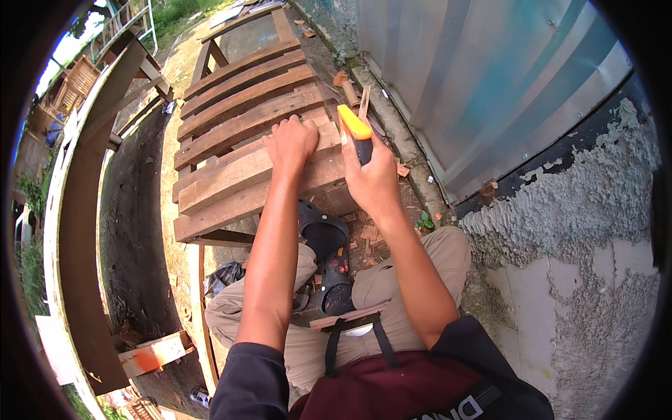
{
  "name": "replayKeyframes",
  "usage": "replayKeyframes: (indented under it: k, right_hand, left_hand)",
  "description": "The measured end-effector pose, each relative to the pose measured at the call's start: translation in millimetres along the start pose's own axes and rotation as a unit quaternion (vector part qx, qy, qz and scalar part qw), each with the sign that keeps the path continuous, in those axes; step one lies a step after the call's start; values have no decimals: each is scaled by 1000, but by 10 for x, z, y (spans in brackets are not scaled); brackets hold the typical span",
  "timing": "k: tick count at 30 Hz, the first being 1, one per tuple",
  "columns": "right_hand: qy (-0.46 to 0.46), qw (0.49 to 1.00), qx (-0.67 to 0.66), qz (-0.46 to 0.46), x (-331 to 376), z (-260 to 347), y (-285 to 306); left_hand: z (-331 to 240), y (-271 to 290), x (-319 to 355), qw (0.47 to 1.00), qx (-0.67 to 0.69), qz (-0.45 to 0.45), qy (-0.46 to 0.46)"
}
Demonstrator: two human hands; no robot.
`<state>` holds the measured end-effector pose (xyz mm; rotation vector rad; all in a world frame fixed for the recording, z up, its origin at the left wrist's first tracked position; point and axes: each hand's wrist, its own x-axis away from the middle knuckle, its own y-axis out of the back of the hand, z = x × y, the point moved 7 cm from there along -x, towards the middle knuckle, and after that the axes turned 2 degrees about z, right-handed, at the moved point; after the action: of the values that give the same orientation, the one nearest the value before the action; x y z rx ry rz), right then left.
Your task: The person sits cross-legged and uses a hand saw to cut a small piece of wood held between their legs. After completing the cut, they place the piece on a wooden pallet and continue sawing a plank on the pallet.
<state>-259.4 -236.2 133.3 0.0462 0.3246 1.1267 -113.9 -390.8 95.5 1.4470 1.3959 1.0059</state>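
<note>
A slatted wooden bench [241,105] stands before me, and a thick wooden board [227,187] lies across its near end. My left hand [292,143] presses down on that board, fingers curled over it. At the bench's right end my right hand [371,175] is closed around a yellow-and-black tool handle [355,124]. Whatever extends from the handle cannot be made out. A narrow split strip of wood [365,102] sticks up just beyond it. Below the bench's near edge are my dark clogs [334,283], between my bent knees.
A corrugated metal sheet [483,84] and a rough plastered wall [574,189] stand close on the right. Wood scraps [371,234] litter the ground near my feet. On the left stands a long wooden frame [80,231]. A dark plastic bag [224,276] lies beside my left knee.
</note>
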Motion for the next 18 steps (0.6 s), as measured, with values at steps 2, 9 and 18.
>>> replayKeyframes:
  k: [2, 9, 18]
  right_hand:
    - [3, 1000, 9, 2, 593, 7, 205]
    - [-77, 996, 0, 34, 1928, 31, 881]
    - [58, 996, -68, -23, -57, 16, 37]
  left_hand:
    - [71, -5, -4, 1000, 6, -6, 10]
    - [98, -82, 37, 1000, -3, 11, 25]
    - [0, 4, 5, 1000, 8, -8, 3]
